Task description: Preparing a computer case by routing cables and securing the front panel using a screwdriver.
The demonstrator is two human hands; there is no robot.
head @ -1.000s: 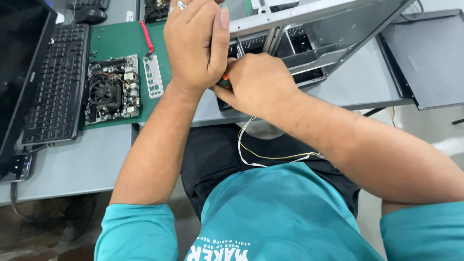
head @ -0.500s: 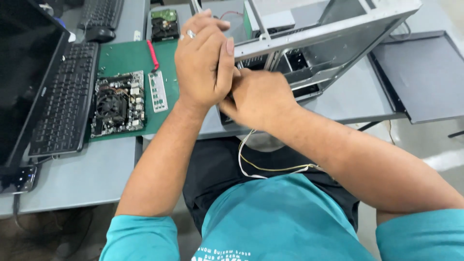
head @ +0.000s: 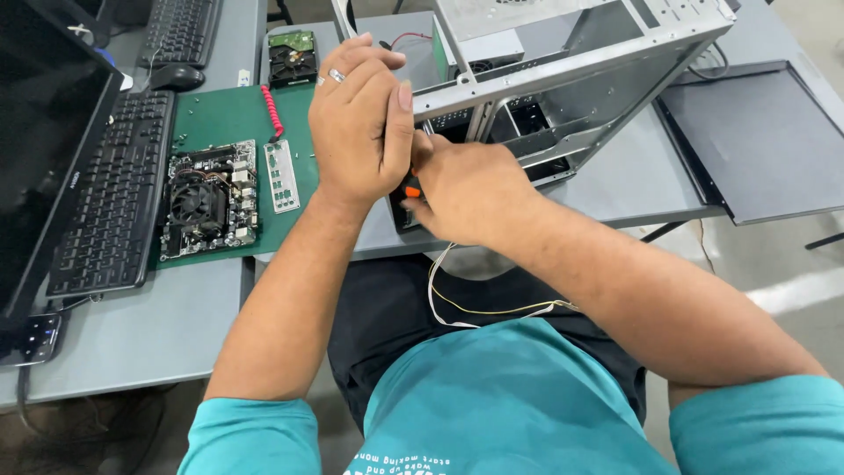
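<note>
Since half a second ago the view has tipped down slightly, so both hands sit lower and nearer the frame's centre, while their grip looks unchanged. The grey table [head: 132, 325] spans the frame, and the open metal computer case [head: 571, 79] lies on its side in the upper middle, its open face toward the person. A black side panel [head: 756, 145] rests at the right. At the left are a dark monitor [head: 44, 149], a black keyboard [head: 114, 193] and a green mat [head: 224, 123] carrying a motherboard [head: 209, 200].

The right hand [head: 470, 189] is closed around a screwdriver's orange handle [head: 411, 186], only a sliver of which shows. The left hand [head: 360, 123], wearing a ring, is wrapped over the top of the tool and the right hand's knuckles, fingers together. The tool lies between the two hands at the case's near lower corner; its shaft is hidden, so its long axis cannot be told. Thin white and yellow wires [head: 475, 308] hang below the table edge.
</note>
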